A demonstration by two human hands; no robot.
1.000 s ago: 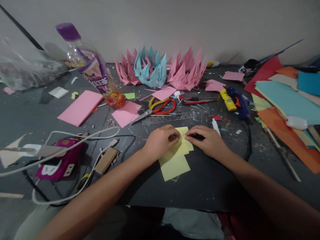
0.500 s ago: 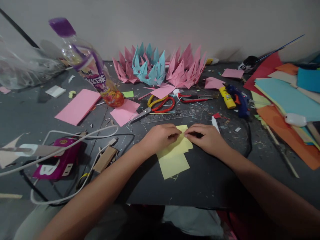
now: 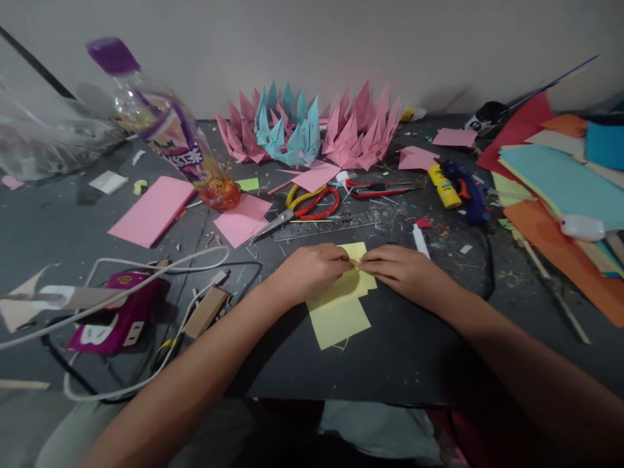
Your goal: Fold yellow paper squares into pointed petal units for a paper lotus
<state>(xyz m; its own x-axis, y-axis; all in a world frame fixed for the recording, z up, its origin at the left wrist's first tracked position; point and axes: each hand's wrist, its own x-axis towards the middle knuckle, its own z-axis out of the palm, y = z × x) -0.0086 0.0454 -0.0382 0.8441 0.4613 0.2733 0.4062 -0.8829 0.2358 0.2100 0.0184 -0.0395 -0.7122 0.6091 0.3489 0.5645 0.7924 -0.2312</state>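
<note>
Lying on the dark table (image 3: pixel 414 370) straight in front of the person, the yellow paper (image 3: pixel 340 323) forms an overlapping group, its far part between the two hands and its nearest sheet uncovered. The left hand (image 3: pixel 312 270) comes in from one side and the right hand (image 3: pixel 412 273) from the other, and their fingertips almost meet over the paper. On both, thumb and fingers are closed in a pinch on the yellow paper; which layer sits between them, I cannot tell. Holding it from both sides like this probably keeps the small piece steady and lets both hands work at one spot, with the tabletop as backing.

Just beyond the hands lie a clear ruler (image 3: pixel 336 225) and scissors (image 3: pixel 280 221), the blades pointing toward the person's left; they seem set aside but within reach. A white tube (image 3: pixel 420 240) rests just past the right hand, and a yellow glue stick (image 3: pixel 446 188) lies beside a blue glue gun (image 3: pixel 475 198) farther off, perhaps to keep adhesives together. The bottle (image 3: pixel 180 156) stands near a pink stack (image 3: pixel 152 209), out of the hands' way. Against the wall, the pink paper ring (image 3: pixel 361 143) and teal paper ring (image 3: pixel 292 146) sit points up, likely kept back there so nothing crushes them.
</note>
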